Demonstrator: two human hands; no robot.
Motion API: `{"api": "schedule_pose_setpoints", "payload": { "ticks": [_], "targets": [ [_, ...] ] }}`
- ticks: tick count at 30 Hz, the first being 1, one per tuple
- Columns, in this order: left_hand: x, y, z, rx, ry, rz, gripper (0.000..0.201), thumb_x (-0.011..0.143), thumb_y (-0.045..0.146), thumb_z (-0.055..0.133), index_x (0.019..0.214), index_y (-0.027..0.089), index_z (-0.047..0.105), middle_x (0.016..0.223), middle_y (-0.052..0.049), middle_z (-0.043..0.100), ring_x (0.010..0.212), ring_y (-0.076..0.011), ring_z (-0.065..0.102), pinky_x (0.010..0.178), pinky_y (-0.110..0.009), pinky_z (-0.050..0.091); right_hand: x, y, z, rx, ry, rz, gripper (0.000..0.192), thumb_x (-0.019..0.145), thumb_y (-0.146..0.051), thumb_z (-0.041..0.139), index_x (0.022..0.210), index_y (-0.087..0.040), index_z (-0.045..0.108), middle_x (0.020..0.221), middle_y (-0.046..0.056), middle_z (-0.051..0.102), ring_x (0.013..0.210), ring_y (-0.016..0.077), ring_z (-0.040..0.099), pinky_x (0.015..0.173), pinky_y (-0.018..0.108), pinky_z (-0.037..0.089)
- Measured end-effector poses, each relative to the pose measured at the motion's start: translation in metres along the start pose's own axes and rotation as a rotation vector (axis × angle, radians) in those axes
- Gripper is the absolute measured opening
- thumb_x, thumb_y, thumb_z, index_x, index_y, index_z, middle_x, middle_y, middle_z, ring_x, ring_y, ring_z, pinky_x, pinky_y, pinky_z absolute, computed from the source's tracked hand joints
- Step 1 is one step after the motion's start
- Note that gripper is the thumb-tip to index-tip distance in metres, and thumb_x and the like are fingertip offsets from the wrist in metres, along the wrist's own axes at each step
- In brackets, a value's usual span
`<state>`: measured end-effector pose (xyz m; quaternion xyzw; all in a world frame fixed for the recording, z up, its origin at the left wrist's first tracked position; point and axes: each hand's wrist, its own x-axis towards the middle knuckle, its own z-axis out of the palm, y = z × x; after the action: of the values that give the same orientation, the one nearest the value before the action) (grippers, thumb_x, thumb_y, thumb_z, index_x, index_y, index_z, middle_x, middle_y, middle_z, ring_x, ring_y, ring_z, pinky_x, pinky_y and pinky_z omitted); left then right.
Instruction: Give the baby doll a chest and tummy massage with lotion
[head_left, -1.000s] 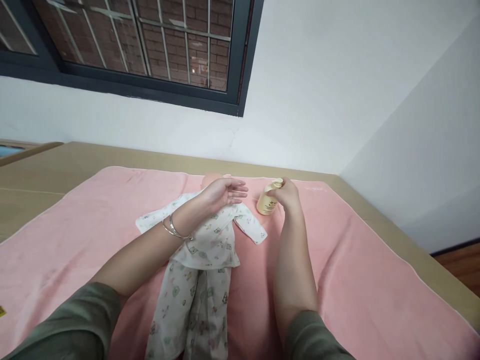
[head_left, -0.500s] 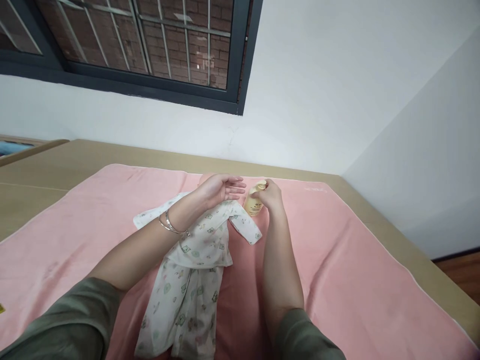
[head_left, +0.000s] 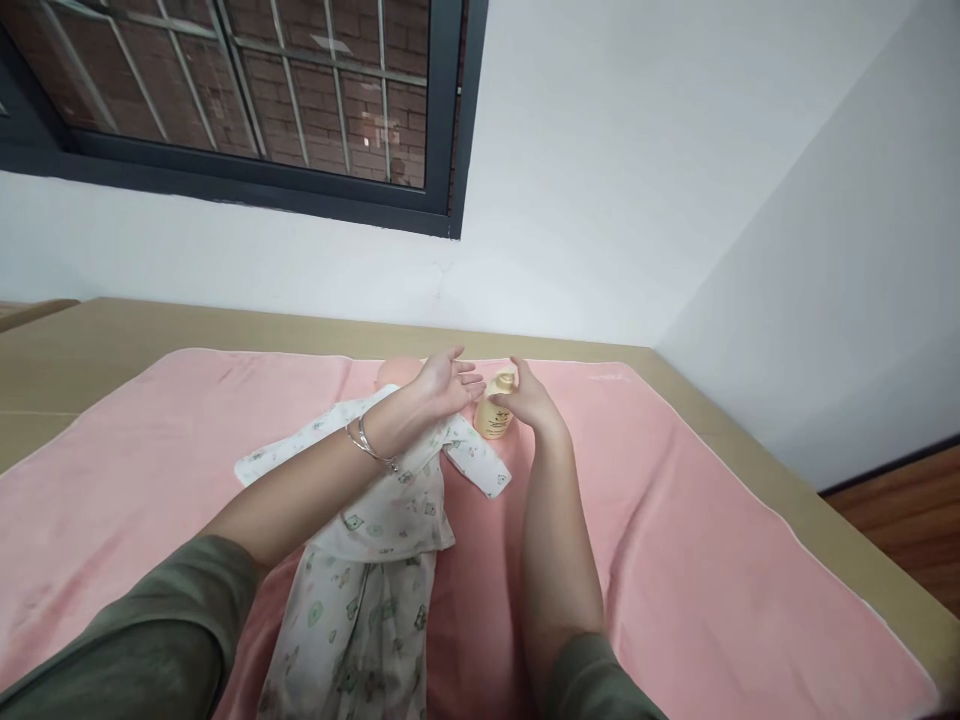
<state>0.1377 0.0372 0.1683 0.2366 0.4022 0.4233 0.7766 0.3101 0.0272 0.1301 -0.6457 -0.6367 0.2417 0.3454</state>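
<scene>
On the pink towel (head_left: pixel 675 560) spread over the tan bed surface (head_left: pixel 150 330), a baby doll (head_left: pixel 390 372) in a white printed sleepsuit (head_left: pixel 390 500) lay on its back, head toward the wall, only a sliver of its head showing past the person's left hand (head_left: pixel 442 385). That hand hovered palm up over the doll's chest, fingers loosely apart and holding nothing, a thin bracelet (head_left: pixel 367 447) at the wrist. Just to the right of it stood a small yellow bottle (head_left: pixel 495 412), upright on the towel beside the doll's shoulder, close to the outstretched sleeve. The right hand (head_left: pixel 529 400) was at the bottle's top, fingers curved around the cap or pump; whether they actually gripped it or only touched it could not be told from this view

The main risk looked to be the bottle's footing. It stood on soft, yielding cloth, and any push that came from the side rather than straight down could have tipped it toward the doll and the sleeve. If the contents came out while the cupped left palm sat slightly off from the spout, the liquid would likely have landed on the sleepsuit or soaked into the towel. The two hands were also crowded close, so a quick turn of either wrist might have knocked the bottle over. A greasy palm would then have made gripping the cap harder
</scene>
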Motion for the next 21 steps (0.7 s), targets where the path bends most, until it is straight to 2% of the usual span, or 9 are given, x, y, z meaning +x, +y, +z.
{"api": "schedule_pose_setpoints", "payload": {
  "ticks": [3, 5, 8, 11, 14, 16, 18, 21],
  "targets": [
    [0.003, -0.004, 0.005, -0.074, -0.061, -0.028, 0.066, 0.102, 0.041, 0.036, 0.156, 0.005, 0.03, 0.147, -0.029, 0.051, 0.131, -0.0282, 0.061, 0.087, -0.029, 0.061, -0.013, -0.013, -0.012, -0.102, 0.091, -0.114, 0.069, 0.082, -0.013, 0.054, 0.15, -0.019, 0.045, 0.158, 0.01, 0.047, 0.147, 0.0235, 0.042, 0.12, 0.037, 0.035],
    [0.004, -0.005, 0.006, -0.117, -0.101, -0.04, 0.066, 0.102, 0.041, 0.035, 0.157, 0.007, 0.029, 0.145, -0.028, 0.054, 0.127, -0.0281, 0.064, 0.085, -0.031, 0.062, -0.02, -0.024, -0.013, -0.196, 0.086, -0.134, 0.056, 0.088, -0.012, 0.047, 0.144, -0.017, 0.053, 0.151, 0.011, 0.055, 0.143, 0.0243, 0.047, 0.12, 0.039, 0.034],
    [-0.001, -0.006, 0.007, -0.154, -0.146, -0.043, 0.067, 0.102, 0.043, 0.034, 0.156, 0.004, 0.031, 0.139, -0.028, 0.059, 0.121, -0.0279, 0.068, 0.084, -0.031, 0.063, -0.024, -0.038, -0.003, -0.4, 0.027, -0.123, 0.045, 0.091, -0.008, 0.042, 0.131, -0.014, 0.062, 0.138, 0.017, 0.064, 0.134, 0.0291, 0.055, 0.116, 0.045, 0.037],
    [-0.014, -0.002, -0.002, -0.14, -0.161, -0.039, 0.066, 0.101, 0.043, 0.034, 0.155, 0.003, 0.034, 0.135, -0.029, 0.061, 0.119, -0.0292, 0.069, 0.085, -0.035, 0.063, -0.026, -0.049, 0.01, -0.587, -0.017, -0.119, 0.049, 0.092, -0.007, 0.04, 0.137, -0.011, 0.057, 0.15, 0.021, 0.053, 0.144, 0.0315, 0.045, 0.12, 0.051, 0.031],
    [-0.033, 0.004, -0.023, -0.117, -0.165, -0.028, 0.063, 0.1, 0.041, 0.036, 0.154, 0.008, 0.037, 0.139, -0.027, 0.061, 0.126, -0.0292, 0.066, 0.089, -0.036, 0.062, -0.03, -0.056, 0.021, -0.727, -0.058, -0.003, 0.063, 0.096, -0.017, 0.04, 0.159, -0.012, 0.034, 0.168, 0.016, 0.028, 0.155, 0.0363, 0.023, 0.123, 0.058, 0.022],
    [-0.049, 0.007, -0.042, -0.123, -0.166, -0.022, 0.062, 0.1, 0.039, 0.037, 0.154, 0.009, 0.038, 0.143, -0.026, 0.059, 0.13, -0.0283, 0.063, 0.091, -0.034, 0.061, -0.034, -0.058, 0.029, -0.818, -0.07, 0.096, 0.07, 0.098, -0.026, 0.039, 0.165, -0.014, 0.019, 0.172, 0.01, 0.014, 0.158, 0.0394, 0.009, 0.124, 0.062, 0.017],
    [-0.065, 0.009, -0.062, -0.14, -0.165, -0.028, 0.062, 0.1, 0.038, 0.038, 0.154, 0.008, 0.038, 0.144, -0.027, 0.058, 0.131, -0.0284, 0.063, 0.093, -0.034, 0.06, -0.039, -0.06, 0.038, -0.912, -0.05, 0.14, 0.073, 0.099, -0.031, 0.035, 0.166, -0.013, 0.012, 0.173, 0.008, 0.009, 0.158, 0.0395, -0.001, 0.125, 0.065, 0.01],
    [-0.083, 0.012, -0.088, -0.161, -0.154, -0.018, 0.061, 0.099, 0.036, 0.041, 0.153, 0.007, 0.039, 0.142, -0.027, 0.059, 0.129, -0.0289, 0.064, 0.095, -0.035, 0.059, -0.045, -0.06, 0.053, -1.007, 0.013, 0.132, 0.074, 0.101, -0.038, 0.031, 0.165, -0.009, 0.01, 0.173, 0.01, 0.007, 0.158, 0.0373, -0.01, 0.125, 0.065, 0.003]
  ]
}}
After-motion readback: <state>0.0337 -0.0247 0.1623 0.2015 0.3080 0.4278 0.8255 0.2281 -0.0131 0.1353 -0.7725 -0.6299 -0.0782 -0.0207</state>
